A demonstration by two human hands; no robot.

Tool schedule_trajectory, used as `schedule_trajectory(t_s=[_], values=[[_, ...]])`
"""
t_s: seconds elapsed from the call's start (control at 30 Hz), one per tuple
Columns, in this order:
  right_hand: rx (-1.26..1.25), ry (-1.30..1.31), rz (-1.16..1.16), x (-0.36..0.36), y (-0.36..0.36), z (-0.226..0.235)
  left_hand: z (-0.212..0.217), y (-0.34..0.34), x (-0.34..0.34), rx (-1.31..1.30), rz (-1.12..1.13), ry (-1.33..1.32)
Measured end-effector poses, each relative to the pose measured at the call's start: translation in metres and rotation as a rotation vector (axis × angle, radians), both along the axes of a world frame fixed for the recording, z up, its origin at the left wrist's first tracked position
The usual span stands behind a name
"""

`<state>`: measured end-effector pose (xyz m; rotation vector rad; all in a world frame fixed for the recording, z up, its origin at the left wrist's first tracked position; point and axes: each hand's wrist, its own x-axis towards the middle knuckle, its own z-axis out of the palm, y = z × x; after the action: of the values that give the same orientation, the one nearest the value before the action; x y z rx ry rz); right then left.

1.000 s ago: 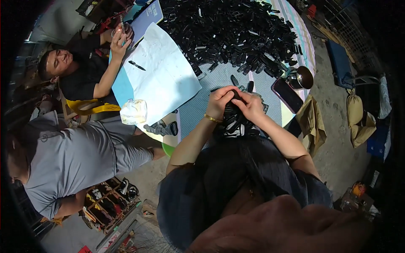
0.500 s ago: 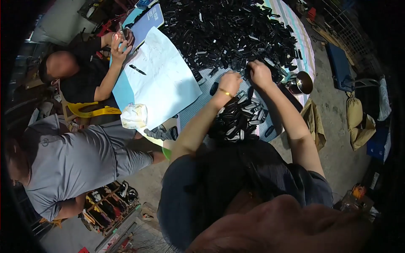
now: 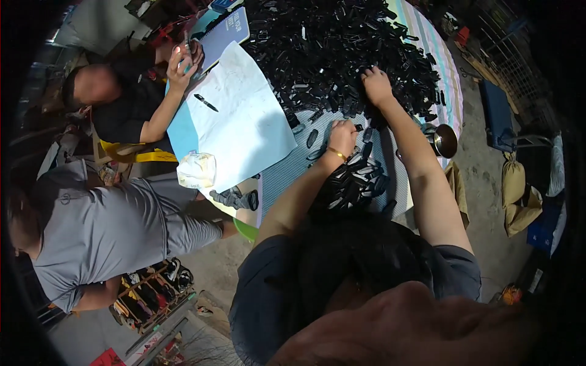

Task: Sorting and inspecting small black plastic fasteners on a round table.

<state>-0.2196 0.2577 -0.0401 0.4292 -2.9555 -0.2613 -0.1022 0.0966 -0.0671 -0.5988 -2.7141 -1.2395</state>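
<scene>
A large heap of small black oblong pieces (image 3: 317,55) covers the far part of the table. My right hand (image 3: 376,85) rests on the heap's near edge, fingers curled down onto the pieces; what they grip is hidden. Nearer and to the left, my left hand (image 3: 343,137) is closed just above the grey mat (image 3: 287,160), with a yellow band at its wrist. A small dark piece shows by its fingertips, but I cannot make out what it holds. Close below that hand lies a smaller pile of black and silvery oblong pieces (image 3: 357,180).
A white sheet (image 3: 250,128) with a black pen (image 3: 206,102) lies left, near a notebook (image 3: 226,38) and a crumpled packet (image 3: 196,171). Dark gloves (image 3: 235,198) lie at the near edge. A metal cup (image 3: 444,141) stands right. Two other people are at the left.
My right hand has moved farther out onto the heap, away from my left hand. My left hand stays near the smaller pile. The whole view has shifted slightly.
</scene>
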Motion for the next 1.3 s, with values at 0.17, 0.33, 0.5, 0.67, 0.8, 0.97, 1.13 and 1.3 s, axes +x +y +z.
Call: schedule_trajectory(t_s=[0.17,0.33,0.5,0.67,0.8,0.97,1.13,1.3], values=[[0.014,0.064,0.028,0.0,0.0,0.0,-0.008,-0.029,0.006,0.697,-0.002,-0.517],[-0.263,0.087,0.001,0.033,-0.005,0.034,0.009,-0.047,0.018,0.96,-0.044,-0.666],[-1.42,-0.367,-0.048,0.133,-0.039,0.061,0.033,-0.05,0.033,0.984,-0.059,-0.673],[-1.238,-0.274,-0.017,0.183,-0.05,0.077,0.038,-0.048,0.046,1.007,-0.123,-0.635],[-1.235,-0.18,-0.01,0.199,-0.051,0.078,0.049,-0.047,0.053,0.944,-0.124,-0.659],[-1.208,0.043,0.043,0.212,-0.058,0.084,0.062,-0.049,0.056,0.955,-0.137,-0.723],[-1.066,0.217,0.061,0.216,-0.06,0.08,0.069,-0.05,0.061,0.95,-0.124,-0.744],[-1.037,0.181,0.089,0.218,-0.06,0.084,0.067,-0.05,0.064,0.931,-0.143,-0.718]])
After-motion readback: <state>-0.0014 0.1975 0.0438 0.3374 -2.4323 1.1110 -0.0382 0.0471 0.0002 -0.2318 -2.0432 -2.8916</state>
